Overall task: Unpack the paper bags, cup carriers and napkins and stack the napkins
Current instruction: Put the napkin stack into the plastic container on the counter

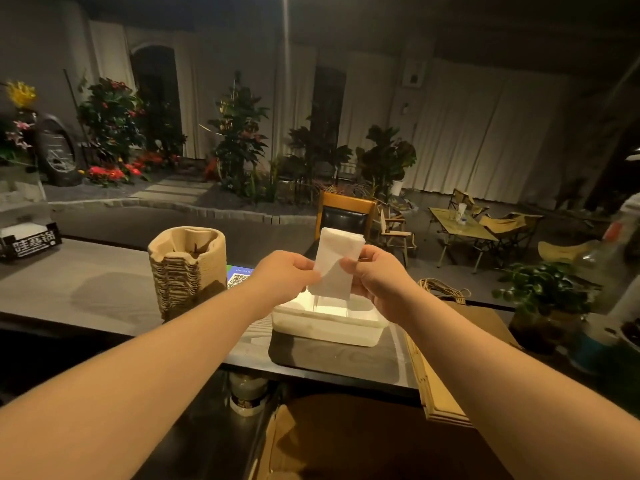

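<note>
Both my hands hold a small bundle of white napkins [337, 263] upright above the counter. My left hand [285, 277] pinches its lower left edge, and my right hand [375, 277] grips its right side. Directly below sits a white block of packed napkins [329, 323], brightly lit on top. To the left stands a tall stack of brown pulp cup carriers [187, 270]. A pile of flat brown paper bags [446, 358] with twine handles lies at the right of the counter.
The grey counter [86, 289] runs left to right; a QR-code sign [239, 277] shows behind the carriers. A black box with white lettering [29, 240] sits far left. A potted plant [543, 299] and bottles stand at the right. An open cardboard box [346, 441] lies below.
</note>
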`<action>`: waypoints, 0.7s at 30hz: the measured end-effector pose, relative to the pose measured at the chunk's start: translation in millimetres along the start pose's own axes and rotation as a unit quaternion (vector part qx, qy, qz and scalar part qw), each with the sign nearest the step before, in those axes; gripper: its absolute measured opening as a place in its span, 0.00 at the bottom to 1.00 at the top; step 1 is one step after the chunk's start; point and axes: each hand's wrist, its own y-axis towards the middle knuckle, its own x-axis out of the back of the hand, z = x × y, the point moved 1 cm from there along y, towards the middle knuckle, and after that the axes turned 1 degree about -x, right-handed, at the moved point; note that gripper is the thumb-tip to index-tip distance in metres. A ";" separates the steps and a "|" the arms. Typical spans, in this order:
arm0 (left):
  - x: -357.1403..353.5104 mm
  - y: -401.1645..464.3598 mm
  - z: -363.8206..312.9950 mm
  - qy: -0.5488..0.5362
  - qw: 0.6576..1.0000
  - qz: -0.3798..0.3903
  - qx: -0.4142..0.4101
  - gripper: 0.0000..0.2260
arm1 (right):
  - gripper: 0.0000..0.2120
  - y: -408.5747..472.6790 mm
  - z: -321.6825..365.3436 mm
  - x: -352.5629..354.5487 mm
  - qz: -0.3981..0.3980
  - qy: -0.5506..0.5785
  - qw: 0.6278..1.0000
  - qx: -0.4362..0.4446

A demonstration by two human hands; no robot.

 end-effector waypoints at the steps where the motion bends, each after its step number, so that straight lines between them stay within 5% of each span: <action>1: -2.0 6.5 3.5 0.007 1.000 0.003 0.006 0.03 | 0.12 6.5 -2.7 -0.6 0.002 -0.009 1.000 -0.003; 11: -27.9 50.5 39.6 0.050 0.997 -0.006 0.064 0.07 | 0.10 55.8 -40.6 0.7 -0.006 -0.100 0.985 -0.137; 15: -34.1 54.6 51.6 0.098 0.994 -0.027 0.038 0.11 | 0.04 57.0 -42.7 -3.3 0.015 -0.175 0.955 -0.239; 21: -46.0 58.9 50.2 0.163 0.986 0.003 -0.014 0.05 | 0.02 68.5 -46.5 -7.9 0.013 -0.275 0.929 -0.248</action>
